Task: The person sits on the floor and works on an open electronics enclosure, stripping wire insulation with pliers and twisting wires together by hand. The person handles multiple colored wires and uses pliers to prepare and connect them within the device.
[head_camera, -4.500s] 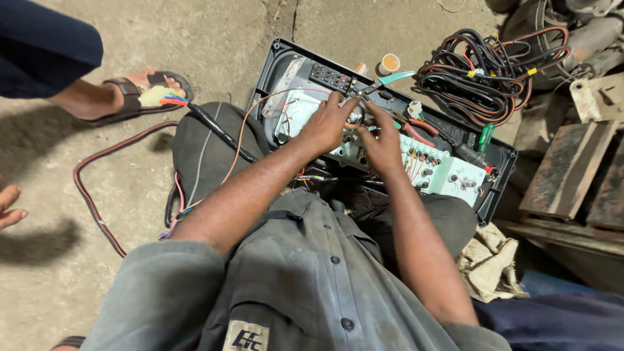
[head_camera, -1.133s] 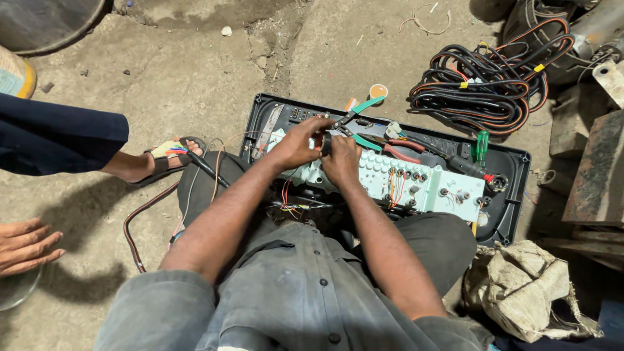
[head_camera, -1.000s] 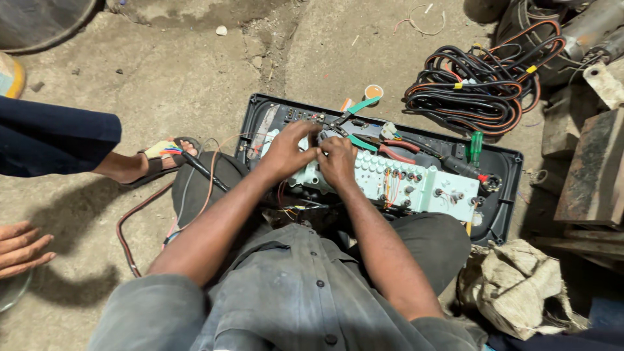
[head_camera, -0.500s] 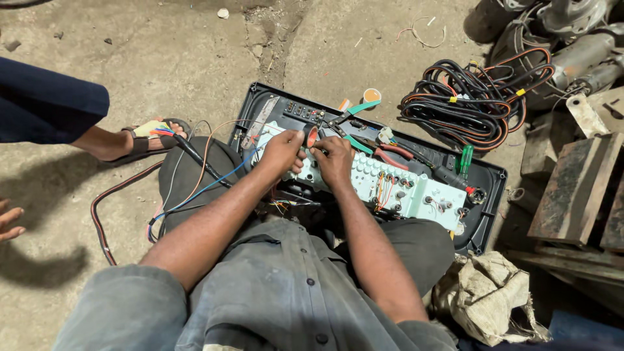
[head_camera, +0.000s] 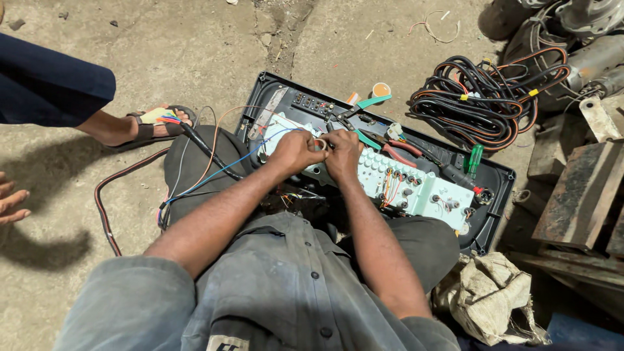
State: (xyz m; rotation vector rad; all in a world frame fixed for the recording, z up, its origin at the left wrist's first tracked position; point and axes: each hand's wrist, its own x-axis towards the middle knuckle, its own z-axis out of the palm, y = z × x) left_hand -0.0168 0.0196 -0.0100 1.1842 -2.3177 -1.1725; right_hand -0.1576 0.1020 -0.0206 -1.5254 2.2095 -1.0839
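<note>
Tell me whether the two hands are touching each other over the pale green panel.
Touching. The head view shows the left hand and right hand pressed together at the fingers around a small pale ring, with no gap between them, above the pale green panel.

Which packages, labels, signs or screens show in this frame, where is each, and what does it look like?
Patch: bottom edge, on the grey shirt; small pale rectangle with dark marks, cut off by the frame.
Cable tags: on the black and orange cable coil at upper right; small yellow bands.
Roll: between the left hand and right hand, over the pale green panel; small pale ring, unprinted.
No packages, signs or screens visible.
</note>
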